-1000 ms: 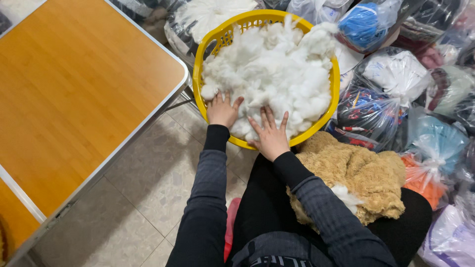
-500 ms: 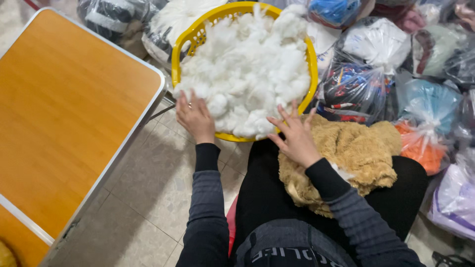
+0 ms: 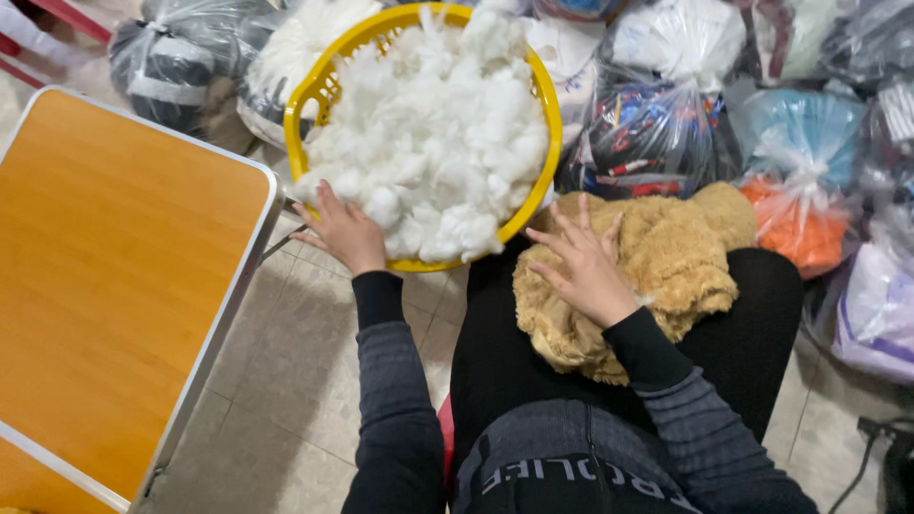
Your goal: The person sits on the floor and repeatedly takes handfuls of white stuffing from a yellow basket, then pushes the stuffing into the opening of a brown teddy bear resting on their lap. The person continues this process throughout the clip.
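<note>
A round yellow basket (image 3: 309,90) heaped with white fluffy stuffing (image 3: 438,133) stands on the floor in front of my knees. My left hand (image 3: 345,231) lies flat on the near left edge of the stuffing, fingers spread. A tan furry plush skin (image 3: 666,257) rests on my right thigh over black trousers. My right hand (image 3: 583,266) hovers on the plush's left part with fingers spread, holding nothing.
An orange folding table (image 3: 114,286) with a metal rim stands at left. Clear plastic bags of coloured goods (image 3: 657,124) crowd behind and right of the basket, one with orange contents (image 3: 795,214). Pale floor tiles (image 3: 286,381) lie between table and my legs.
My right hand has left the stuffing and come back right onto the plush on my lap. My left hand stays on the stuffing's near edge. The view has shifted.
</note>
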